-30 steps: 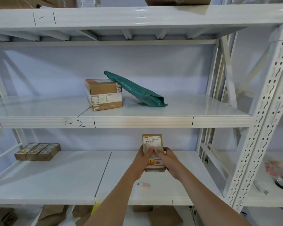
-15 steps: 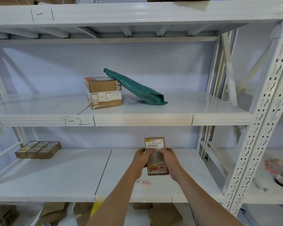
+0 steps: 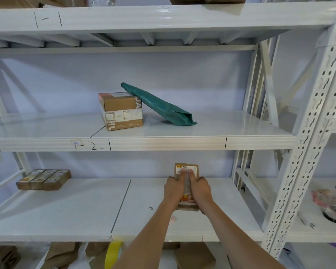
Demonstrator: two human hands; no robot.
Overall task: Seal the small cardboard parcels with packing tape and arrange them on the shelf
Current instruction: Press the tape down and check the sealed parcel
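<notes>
Left hand (image 3: 174, 189) and right hand (image 3: 199, 190) grip a small cardboard parcel (image 3: 186, 172) above the lower shelf (image 3: 66, 210), thumbs pressing its label.

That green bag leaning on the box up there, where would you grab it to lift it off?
Probably at the low, crumpled end of the green bag, coming from the front right. That end rests on the middle shelf near its edge with free space around it, while the upper end leans on the taped cardboard box.
</notes>
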